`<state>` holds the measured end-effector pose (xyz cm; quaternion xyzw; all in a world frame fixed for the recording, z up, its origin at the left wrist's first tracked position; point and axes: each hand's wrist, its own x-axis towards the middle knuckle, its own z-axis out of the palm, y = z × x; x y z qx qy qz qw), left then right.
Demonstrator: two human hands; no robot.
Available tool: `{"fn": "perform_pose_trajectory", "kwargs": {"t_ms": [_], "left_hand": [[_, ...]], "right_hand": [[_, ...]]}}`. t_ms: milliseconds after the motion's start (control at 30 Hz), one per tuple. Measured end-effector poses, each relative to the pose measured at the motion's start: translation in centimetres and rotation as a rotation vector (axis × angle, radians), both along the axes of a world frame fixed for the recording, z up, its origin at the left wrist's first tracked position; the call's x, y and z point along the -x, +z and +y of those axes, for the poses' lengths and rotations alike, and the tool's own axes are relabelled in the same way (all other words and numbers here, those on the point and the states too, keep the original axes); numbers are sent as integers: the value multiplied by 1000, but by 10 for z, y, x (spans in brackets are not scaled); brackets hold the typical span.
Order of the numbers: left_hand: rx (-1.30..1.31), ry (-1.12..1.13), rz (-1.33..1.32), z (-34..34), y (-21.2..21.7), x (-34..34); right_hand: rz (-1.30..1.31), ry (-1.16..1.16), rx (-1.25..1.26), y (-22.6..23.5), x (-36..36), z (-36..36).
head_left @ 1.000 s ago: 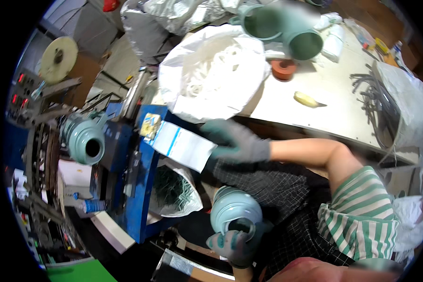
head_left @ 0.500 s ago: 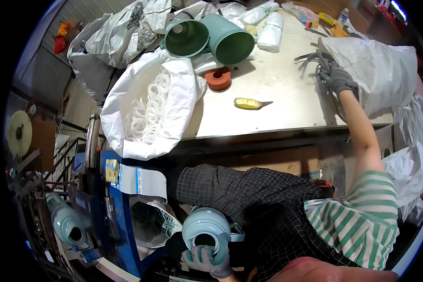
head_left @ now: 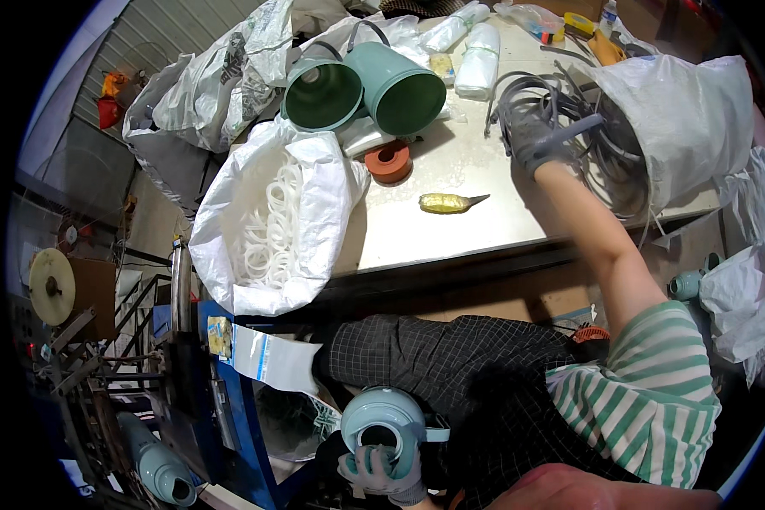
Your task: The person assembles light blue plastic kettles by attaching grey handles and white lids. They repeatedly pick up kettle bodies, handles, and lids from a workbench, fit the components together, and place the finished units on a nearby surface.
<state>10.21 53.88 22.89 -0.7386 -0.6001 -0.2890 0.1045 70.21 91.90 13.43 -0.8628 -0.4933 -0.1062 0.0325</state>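
In a grey-and-white glove, my left hand (head_left: 378,470) grips the rim of a pale blue jug-like shell (head_left: 384,410), its fingers over the round opening. A side handle sticks out to the right of the shell, which rests low by my lap. My right hand (head_left: 535,140), in a dark grey glove, is closed on grey flexible strips (head_left: 569,106) over the table. The strips spill in a tangle from the mouth of a white woven sack (head_left: 693,119). My right fingers are partly hidden among them.
A white sack of translucent rings (head_left: 268,242) stands at the table's left. Two green bucket-like shells (head_left: 408,89), an orange tape roll (head_left: 388,163) and a yellow-handled blade (head_left: 450,203) lie on the table (head_left: 476,238). Left of me are a blue-framed machine (head_left: 251,442) and another blue shell (head_left: 163,472).
My right hand has moved left, away from the sack, drawing the grey strips out over the table. The sack's mouth now faces more into view. My left hand still grips the blue shell.
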Motion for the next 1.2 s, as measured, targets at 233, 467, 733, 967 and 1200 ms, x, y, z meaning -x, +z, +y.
{"fn": "perform_pose_trajectory", "kwargs": {"t_ms": [233,467,733,967,1200], "left_hand": [[-12,55,30,-7,-5,7],[-16,36,20,-7,-9,11],[-51,62,10,-16,-8,13],[26,56,46,-19,-3,13],[26,62,-17,-20,-3,9]], "right_hand": [[182,35,-249,34,52,-12],[148,204,-617,72,82,-36],[22,222,-700,113,42,-68],[-76,-258,-31,118,-57,-151],[859,-52,-590,59,-196,-152]]}}
